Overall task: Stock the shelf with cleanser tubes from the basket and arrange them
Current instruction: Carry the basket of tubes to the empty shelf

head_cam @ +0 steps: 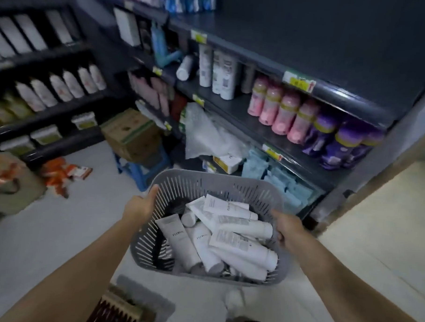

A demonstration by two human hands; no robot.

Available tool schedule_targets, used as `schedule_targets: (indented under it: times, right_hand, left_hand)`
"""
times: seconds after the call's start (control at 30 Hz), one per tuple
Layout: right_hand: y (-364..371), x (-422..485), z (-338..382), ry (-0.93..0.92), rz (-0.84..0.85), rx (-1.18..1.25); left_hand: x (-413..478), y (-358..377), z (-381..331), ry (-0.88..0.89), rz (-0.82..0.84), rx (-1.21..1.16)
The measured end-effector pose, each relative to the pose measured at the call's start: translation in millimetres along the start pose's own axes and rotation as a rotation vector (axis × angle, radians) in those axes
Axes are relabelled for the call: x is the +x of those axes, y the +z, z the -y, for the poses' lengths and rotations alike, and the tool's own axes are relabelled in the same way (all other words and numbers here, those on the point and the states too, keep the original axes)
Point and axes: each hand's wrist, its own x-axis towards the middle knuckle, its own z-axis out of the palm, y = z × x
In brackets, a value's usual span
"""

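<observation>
Shop aisle, price-tagged shelves (256,128), toiletries (281,115)

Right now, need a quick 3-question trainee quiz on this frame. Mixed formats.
1. True or false: both hands grip the grey slotted basket by its side rims.
2. Multiple choice: the white cleanser tubes are (A) lined up on the shelf, (B) piled loose in the basket, (C) scattered on the floor.
3. Fill in: on the shelf, right of the pink bottles, stand ____ bottles.

Key
1. True: left hand and right hand each hold a rim.
2. B
3. purple
</observation>
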Motion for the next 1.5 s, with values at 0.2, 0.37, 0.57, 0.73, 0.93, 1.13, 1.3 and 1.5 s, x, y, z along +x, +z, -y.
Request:
schedule_targets:
  times: [0.2,0.37,0.57,0.73,0.93,1.13,1.3,1.5]
  right_hand:
    - [96,57,107,-0.126,0.164,-0.217]
    - [182,73,186,-0.195,0.306,-0.323]
    - [300,89,252,-0.176,0.386,-0.353]
    - [397,103,296,-0.094,0.354,-0.346]
    - [501,127,358,-0.047,0.346,-0.307]
    - [592,177,421,-0.003,0.355,-0.303]
    - [667,236,477,0.015,0.347,-0.288]
    - [732,304,527,0.053,0.279,-0.274]
  left_hand:
    - [46,-41,5,-0.236,-0.204,-0.111]
    - [90,-89,4,-0.343,-0.355,-0.208]
    - [177,-149,17,-0.390,-0.401,-0.262]
    - [265,-209,16,-0.396,-0.373,-0.276]
    - [372,-282,2,-0.376,-0.362,-0.296]
    - [490,-326,-15,-0.371,-0.343,-0.272]
    - [592,-333,-22,-0.441,-0.347,-0.345]
    - [701,-337,-46,-0.438,-0.219,-0.493]
